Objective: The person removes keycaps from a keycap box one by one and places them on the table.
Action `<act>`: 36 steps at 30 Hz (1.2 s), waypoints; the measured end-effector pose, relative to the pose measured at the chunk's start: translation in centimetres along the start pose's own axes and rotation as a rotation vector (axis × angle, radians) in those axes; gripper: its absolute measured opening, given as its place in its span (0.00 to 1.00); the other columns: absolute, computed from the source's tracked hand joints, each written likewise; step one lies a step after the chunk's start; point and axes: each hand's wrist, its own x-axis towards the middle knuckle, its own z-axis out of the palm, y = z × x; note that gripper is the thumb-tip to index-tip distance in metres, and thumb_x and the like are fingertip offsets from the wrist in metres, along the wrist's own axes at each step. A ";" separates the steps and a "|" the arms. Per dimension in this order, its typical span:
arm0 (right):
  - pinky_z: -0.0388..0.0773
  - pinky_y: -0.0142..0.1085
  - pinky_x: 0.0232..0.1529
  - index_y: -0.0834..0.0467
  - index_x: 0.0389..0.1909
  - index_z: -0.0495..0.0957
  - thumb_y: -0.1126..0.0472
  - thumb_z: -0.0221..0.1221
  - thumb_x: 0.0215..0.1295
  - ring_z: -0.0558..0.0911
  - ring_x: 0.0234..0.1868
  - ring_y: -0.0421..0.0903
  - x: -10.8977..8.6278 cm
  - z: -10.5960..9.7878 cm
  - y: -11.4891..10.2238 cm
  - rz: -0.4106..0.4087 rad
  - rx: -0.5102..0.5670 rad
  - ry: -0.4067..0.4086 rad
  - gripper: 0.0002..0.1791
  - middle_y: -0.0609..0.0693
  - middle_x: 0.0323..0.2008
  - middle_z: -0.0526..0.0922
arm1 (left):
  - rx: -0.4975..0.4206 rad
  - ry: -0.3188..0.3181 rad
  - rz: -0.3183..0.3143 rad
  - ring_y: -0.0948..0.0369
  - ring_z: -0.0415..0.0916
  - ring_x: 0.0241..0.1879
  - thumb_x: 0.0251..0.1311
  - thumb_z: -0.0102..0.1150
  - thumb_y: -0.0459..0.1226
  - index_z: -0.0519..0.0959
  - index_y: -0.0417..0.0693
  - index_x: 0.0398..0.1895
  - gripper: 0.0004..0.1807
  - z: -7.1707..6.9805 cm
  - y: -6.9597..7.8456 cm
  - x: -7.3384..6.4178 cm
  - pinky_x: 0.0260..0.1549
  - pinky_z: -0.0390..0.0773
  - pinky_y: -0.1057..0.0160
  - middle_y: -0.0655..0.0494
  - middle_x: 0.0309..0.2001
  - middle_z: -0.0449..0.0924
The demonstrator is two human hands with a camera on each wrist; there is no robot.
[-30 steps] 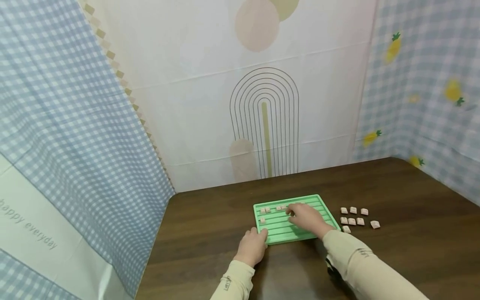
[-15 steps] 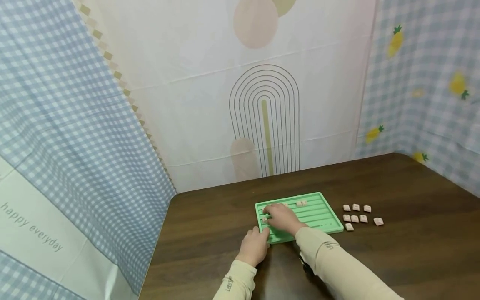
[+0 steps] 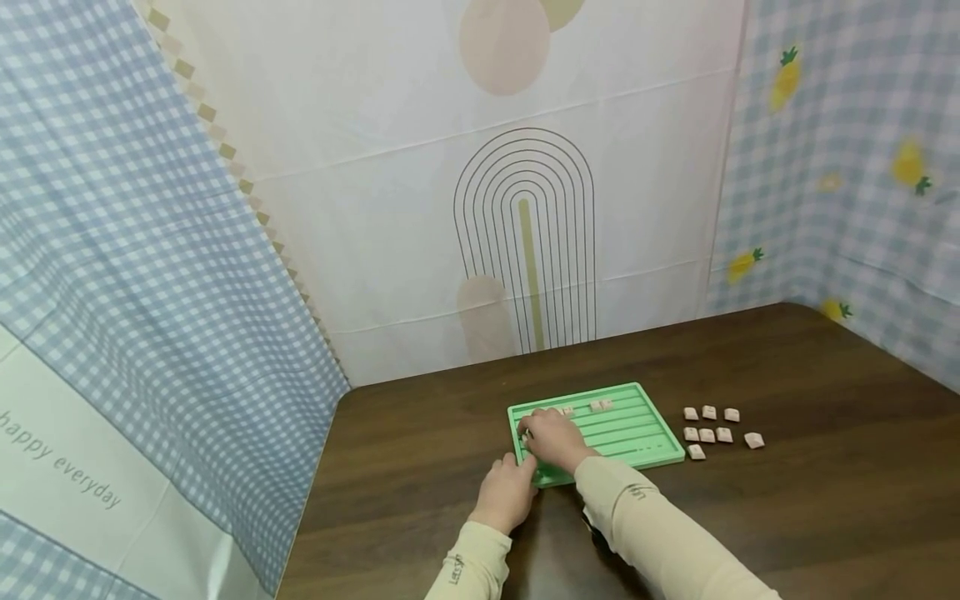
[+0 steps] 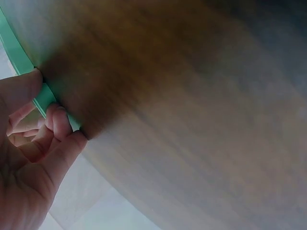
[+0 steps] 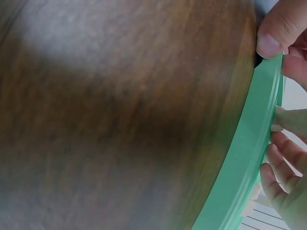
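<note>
A green tray [image 3: 637, 433] with long raised ridges lies on the table. My left hand [image 3: 506, 493] grips its near left corner, thumb on the rim and fingers round the edge in the left wrist view. Over the tray's left end, my right hand [image 3: 553, 438] reaches in with bent fingers. The right wrist view shows a small cream keycap [image 5: 277, 126] pinched at its fingertips, just inside the tray wall. Other cream keycaps [image 3: 602, 406] sit along the far row; the right hand hides part of that row.
Several loose keycaps [image 3: 707, 435] lie on the brown wooden table [image 3: 405, 467] right of the tray. A white patterned cloth [image 3: 390, 250] hangs behind the table, with blue checked curtains [image 3: 225, 333] at both sides.
My right hand has moved left across the tray, from the middle of the far rows to a keycap at the left end. The left hand keeps its grip on the corner.
</note>
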 end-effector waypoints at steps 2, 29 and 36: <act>0.76 0.43 0.38 0.53 0.37 0.81 0.63 0.58 0.60 0.78 0.41 0.51 -0.1 0.1 0.1 0.006 -0.006 0.005 0.06 0.50 0.38 0.81 | -0.001 0.001 0.003 0.55 0.72 0.27 0.51 0.65 0.40 0.73 0.51 0.39 0.14 0.0 0.1 0.0 0.25 0.74 0.63 0.50 0.30 0.73; 0.77 0.40 0.35 0.54 0.39 0.82 0.62 0.58 0.61 0.80 0.40 0.48 -2.1 -3.5 3.2 -0.016 -0.039 0.095 0.07 0.49 0.38 0.82 | -0.072 -0.044 -0.013 0.54 0.71 0.26 0.52 0.65 0.38 0.69 0.49 0.31 0.12 0.1 0.3 0.1 0.24 0.73 0.62 0.50 0.28 0.70; 0.77 0.40 0.33 0.56 0.41 0.81 0.62 0.58 0.61 0.79 0.38 0.48 -3.6 -6.0 4.5 -0.045 -0.055 0.070 0.08 0.50 0.38 0.81 | -0.110 -0.069 -0.027 0.53 0.70 0.27 0.53 0.64 0.38 0.68 0.49 0.30 0.12 0.1 0.1 0.1 0.25 0.73 0.60 0.50 0.29 0.69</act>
